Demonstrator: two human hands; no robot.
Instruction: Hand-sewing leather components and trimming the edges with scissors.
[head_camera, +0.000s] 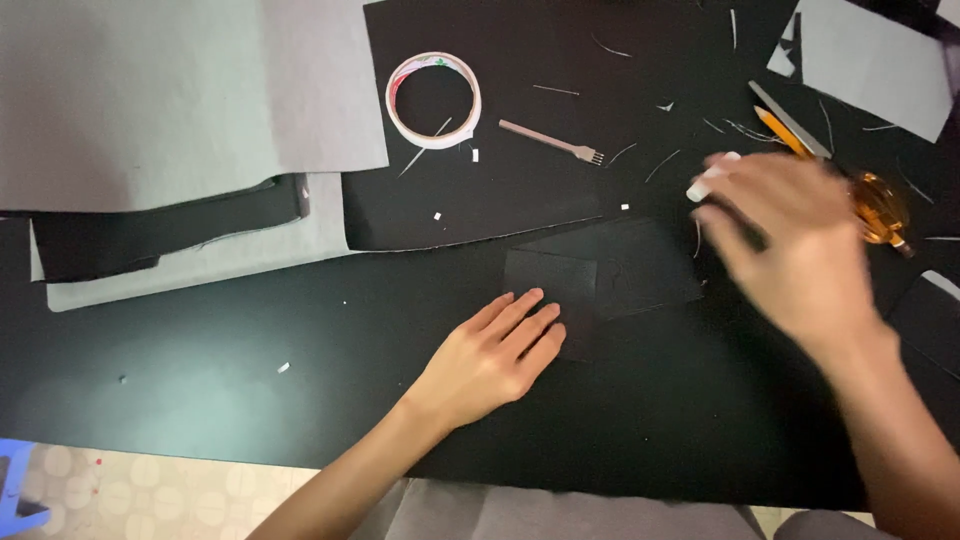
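Grey sheets (180, 90) at bench's far left corner; tape roll (433, 100) and pronged tool (552, 140) further along far side. My left hand (495, 355) flat, fingers spread and released, pinning black piece (600, 275) at mid-bench. My right hand (790, 240) blurred near right edge, fingers curled around white stick (712, 176). Risk: piece could slip under light pressure; sweeping hand could knock pencil (782, 130).

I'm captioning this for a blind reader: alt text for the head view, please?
The left hand lies flat on a black piece on a black table, while the blurred right hand holds a small white thing near a pencil. A tape roll and pronged tool lie beyond.
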